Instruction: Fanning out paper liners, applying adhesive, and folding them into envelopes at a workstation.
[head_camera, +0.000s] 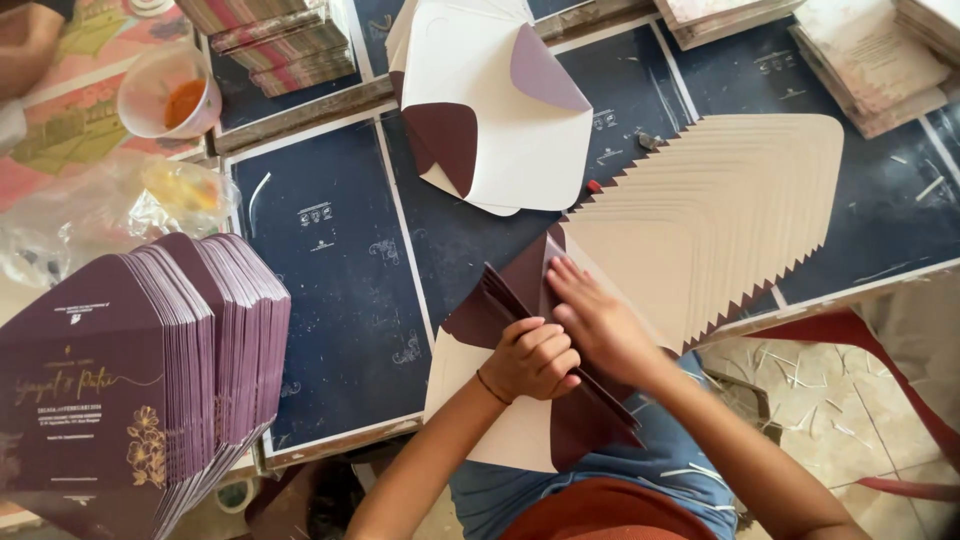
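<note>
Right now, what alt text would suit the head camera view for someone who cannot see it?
A person's left hand and right hand press a maroon-lined cream paper envelope flat on a dark blue table. Fanned cream envelope sheets lie right; a stack of finished maroon envelopes stands left.

Even, soft daylight, brightest at the right over the pale floor (850, 400). Shadows are faint; glare shows on the plastic bag (110, 210). Slight softness and wide-angle bending occur towards the edges.
</note>
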